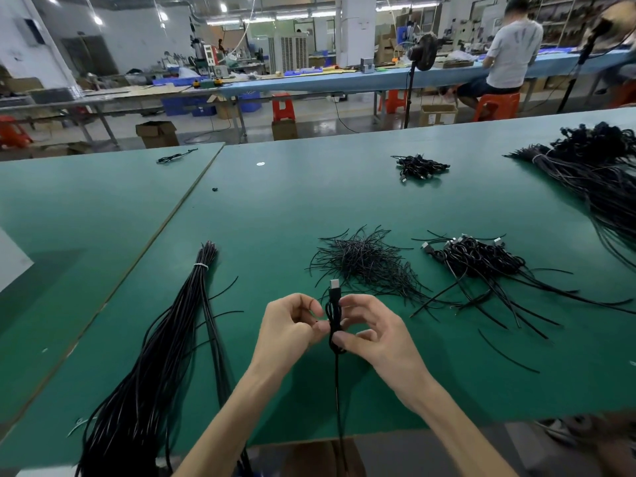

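A black USB cable (334, 304), folded into a short coil with its metal plug pointing up, is held above the green table (275, 208). My left hand (292, 325) pinches the coil from the left with thumb and fingers. From the right, my right hand (375, 328) pinches the same coil, its other fingers spread loosely. The cable's loose tail hangs down past the table's front edge between my forearms.
A long tied bundle of black cables (161, 356) lies at the left. A pile of thin black ties (364, 263) sits just beyond my hands, coiled cables (481, 256) to its right, and another large bundle (599, 173) at far right. A person sits at a far bench.
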The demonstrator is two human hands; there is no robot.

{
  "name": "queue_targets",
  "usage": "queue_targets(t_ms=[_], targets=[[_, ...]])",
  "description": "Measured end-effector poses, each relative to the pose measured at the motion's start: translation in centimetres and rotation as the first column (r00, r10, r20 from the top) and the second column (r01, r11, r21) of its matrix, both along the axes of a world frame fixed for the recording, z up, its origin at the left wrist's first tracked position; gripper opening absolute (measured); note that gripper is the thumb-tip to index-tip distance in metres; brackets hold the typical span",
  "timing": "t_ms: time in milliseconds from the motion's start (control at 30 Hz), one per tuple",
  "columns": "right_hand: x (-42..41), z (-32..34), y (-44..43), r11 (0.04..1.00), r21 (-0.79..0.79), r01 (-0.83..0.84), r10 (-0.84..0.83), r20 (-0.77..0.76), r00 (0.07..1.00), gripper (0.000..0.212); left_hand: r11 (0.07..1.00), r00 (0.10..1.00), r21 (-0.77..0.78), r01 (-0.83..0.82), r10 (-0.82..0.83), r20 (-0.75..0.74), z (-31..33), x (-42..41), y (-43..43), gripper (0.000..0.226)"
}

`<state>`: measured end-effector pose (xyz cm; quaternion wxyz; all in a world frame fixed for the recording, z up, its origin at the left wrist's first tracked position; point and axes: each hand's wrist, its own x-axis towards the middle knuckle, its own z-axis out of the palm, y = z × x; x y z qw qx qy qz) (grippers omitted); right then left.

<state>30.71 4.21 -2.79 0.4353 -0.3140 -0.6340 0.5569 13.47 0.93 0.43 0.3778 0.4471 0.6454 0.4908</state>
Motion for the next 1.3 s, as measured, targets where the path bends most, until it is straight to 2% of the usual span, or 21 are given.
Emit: queue_targets(t_ms=[200,400,567,767,967,1133,1300], targets=[[0.1,-0.1,0.1,1.0,0.007,0.012,-0.012,-0.003,1.0,0.044,0.999,0.984,-0.038,0.008,-0.001,0.176,-0.4,0.0,-0.2,0.027],[-0.6,-0.4,-0.1,0.998,0.02,0.057,-0.058,0.09,0.994,0.058,0.997,0.991,0.049,-0.054,0.048,0.122,-1.3,0.2,0.4,0.016],[-0.4,-0.3,-0.2,0.987,0.098,0.124,-0.136,0.127,0.982,0.057,1.0,0.989,0.023,0.016,-0.019,0.149,-2.0,0.5,0.2,0.014],[-0.4,-0.2,-0.3,0.994,0.018,0.109,-0.11,0.092,0.99,0.052,0.989,0.963,-0.006,0.145,-0.14,0.23,-1.5,-0.4,0.1,0.01],[-0.5,0.0,-0.4,0.982,-0.062,0.179,-0.177,0.036,0.983,0.031,0.995,0.967,0.001,0.1,-0.097,0.236,-1.5,0.1,0.1,0.012],[-0.9,-0.3,-0.6,0.983,0.065,0.171,-0.181,0.212,0.96,0.028,0.999,0.969,-0.001,0.039,-0.038,0.243,-1.7,0.7,-0.1,0.01],[-1.3,-0.6,-0.8,0.966,0.212,0.15,-0.223,0.381,0.897,0.021,0.999,0.975,-0.028,0.046,-0.038,0.218,-1.5,0.4,0.1,0.012]])
